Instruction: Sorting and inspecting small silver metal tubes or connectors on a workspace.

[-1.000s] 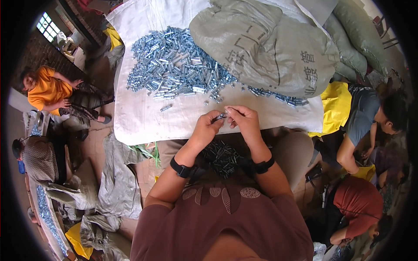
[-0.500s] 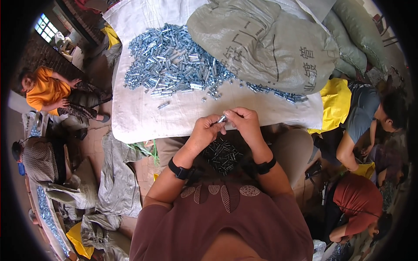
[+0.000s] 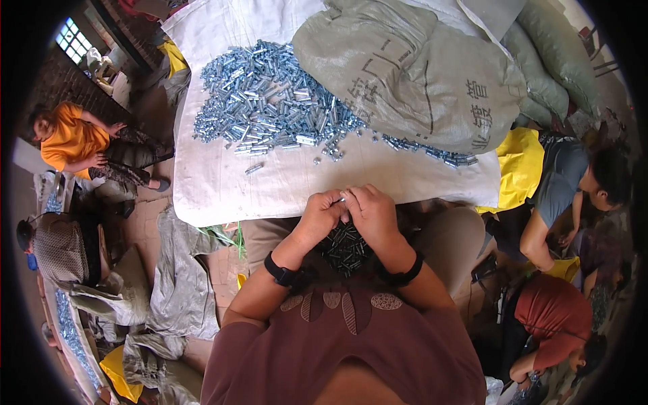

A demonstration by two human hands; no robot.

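I see my left hand (image 3: 319, 216) and right hand (image 3: 370, 210) pressed together, fingers pinching a small metal sleeve (image 3: 339, 200) at the white surface (image 3: 270, 189) edge; its long axis runs nine-to-three, six o'clock of the silver pile (image 3: 270, 108).

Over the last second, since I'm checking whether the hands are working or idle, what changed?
Very little. The left hand and right hand stay pressed together over the lap, pinching a small silvery metal piece whose angle shifts slightly between the fingertips. Nothing was picked up or let go. The pile of metal pieces, grey sack and white sheet are unchanged.
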